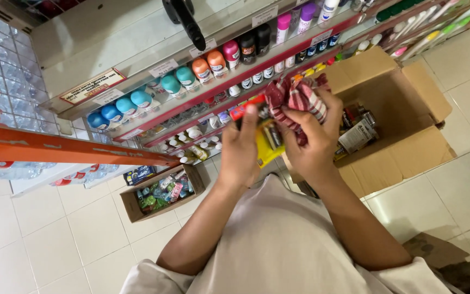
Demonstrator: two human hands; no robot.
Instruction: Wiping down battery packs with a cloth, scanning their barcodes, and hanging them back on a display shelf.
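My left hand [240,149] grips a flat yellow packet [268,146] with a dark product on it, held upright in front of my chest. My right hand [314,136] is shut on a red and white checked cloth [295,98] that is bunched against the top of the packet. Both hands meet just in front of the store shelves. The lower part of the packet is hidden between my hands.
Tiered shelves [164,117] carry rows of roll-on bottles with blue, teal, orange and pink caps. An open cardboard box [403,109] with small bottles sits on the tiled floor at right. A smaller box [161,193] of goods lies at left. Bottled water packs [6,81] stack far left.
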